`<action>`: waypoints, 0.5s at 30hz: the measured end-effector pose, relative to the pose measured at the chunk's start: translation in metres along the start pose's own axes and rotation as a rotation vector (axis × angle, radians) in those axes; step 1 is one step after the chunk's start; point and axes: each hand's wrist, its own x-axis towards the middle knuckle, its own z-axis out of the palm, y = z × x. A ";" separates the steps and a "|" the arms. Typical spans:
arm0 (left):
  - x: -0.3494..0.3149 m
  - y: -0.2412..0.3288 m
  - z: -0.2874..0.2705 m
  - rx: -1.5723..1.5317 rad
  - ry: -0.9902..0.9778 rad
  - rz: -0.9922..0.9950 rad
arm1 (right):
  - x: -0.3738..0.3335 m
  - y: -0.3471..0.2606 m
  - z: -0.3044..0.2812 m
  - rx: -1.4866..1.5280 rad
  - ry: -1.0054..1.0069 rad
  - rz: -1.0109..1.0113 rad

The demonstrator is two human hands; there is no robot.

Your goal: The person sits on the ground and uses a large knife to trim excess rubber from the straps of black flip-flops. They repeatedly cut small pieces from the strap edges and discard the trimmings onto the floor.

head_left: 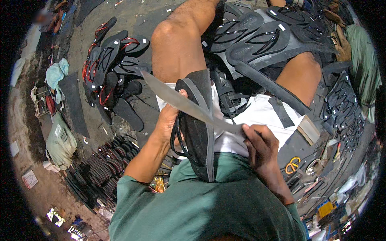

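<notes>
My left hand point(169, 124) grips a black flip-flop point(197, 140) by its side, holding it upright in front of my shirt. Its black thong strap point(177, 138) hangs toward the left. From my right hand point(262, 145), closed around its near end, a long knife point(173, 96) reaches up and left. The curved, pale metal blade crosses in front of the flip-flop, close to its sole edge. A dark flap of rubber point(205, 78) stands at the upper end of the flip-flop; whether it is still joined cannot be made out.
Finished-looking flip-flops point(257, 42) rest on a grey board between my legs. More with red or black straps point(108, 56) are heaped at left, near rows of stacked soles point(104, 164). Further flip-flops point(341, 104) lie right. Yellow-handled scissors point(292, 164) sit among tools by my right arm.
</notes>
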 end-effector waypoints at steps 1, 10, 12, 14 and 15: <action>0.000 0.002 0.003 0.060 0.018 0.015 | 0.011 -0.003 -0.001 0.028 0.006 0.013; 0.010 -0.007 0.035 0.452 0.099 0.103 | 0.088 -0.015 -0.027 0.111 -0.181 -0.055; 0.010 -0.011 0.035 0.476 0.112 0.158 | 0.078 -0.012 -0.031 0.147 -0.185 -0.029; 0.010 -0.012 0.034 0.472 0.106 0.166 | 0.062 -0.011 -0.030 0.204 -0.168 0.034; 0.010 -0.011 0.033 0.457 0.099 0.153 | 0.058 -0.009 -0.031 0.197 -0.180 0.062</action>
